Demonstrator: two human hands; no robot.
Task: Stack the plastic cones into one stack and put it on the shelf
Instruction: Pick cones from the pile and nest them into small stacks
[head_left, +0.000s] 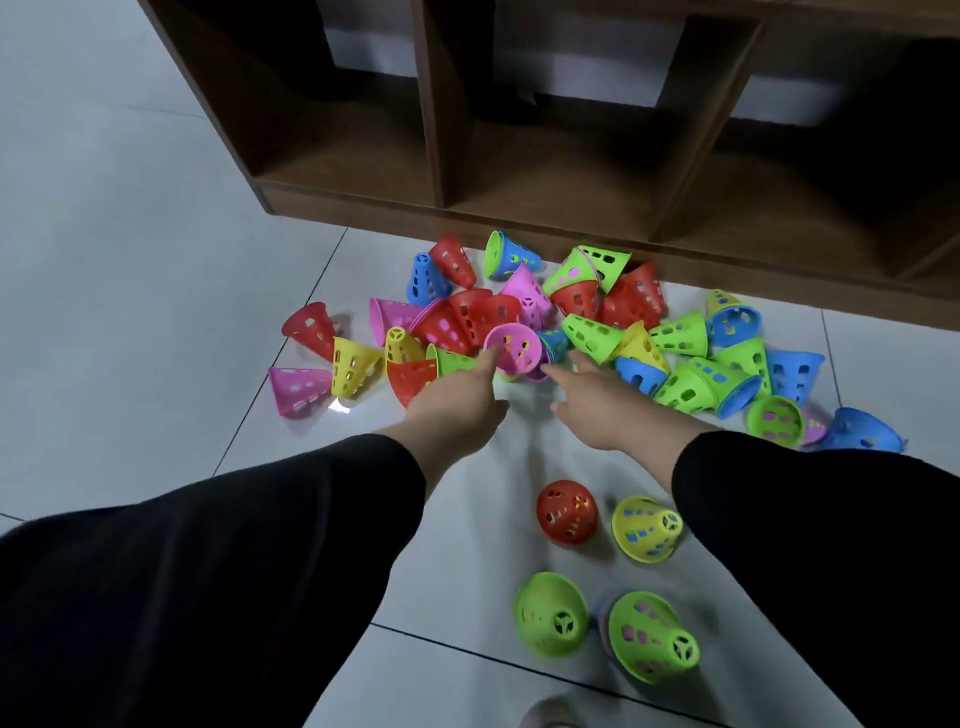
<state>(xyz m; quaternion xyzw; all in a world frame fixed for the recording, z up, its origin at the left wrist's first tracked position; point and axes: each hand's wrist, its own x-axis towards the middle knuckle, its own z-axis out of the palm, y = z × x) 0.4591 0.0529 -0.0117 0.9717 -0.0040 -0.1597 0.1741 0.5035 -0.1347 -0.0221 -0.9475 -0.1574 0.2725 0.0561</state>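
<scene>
You had both arms out over the white tiled floor (130, 291), black sleeves down to the wrists. Your left hand (457, 405) reached forward with its fingers stretched out, the fingertips at the rim of a pink cone (514, 347) lying on its side with its mouth toward you; nothing was gripped. Your right hand (602, 410) lay just beside it, fingers extended toward the same cone and holding nothing. That pink cone sat at the near edge of a loose heap of cones (597, 322) in red, green, blue, yellow and pink, scattered on the floor against the foot of the brown wooden shelf (441, 104), whose open compartments stood above the heap. Nearer to you, well apart from the heap, four cones stood mouth down: a red cone (566, 512), a yellow cone (647, 529), and two green cones (551, 613) (652, 636) side by side.
</scene>
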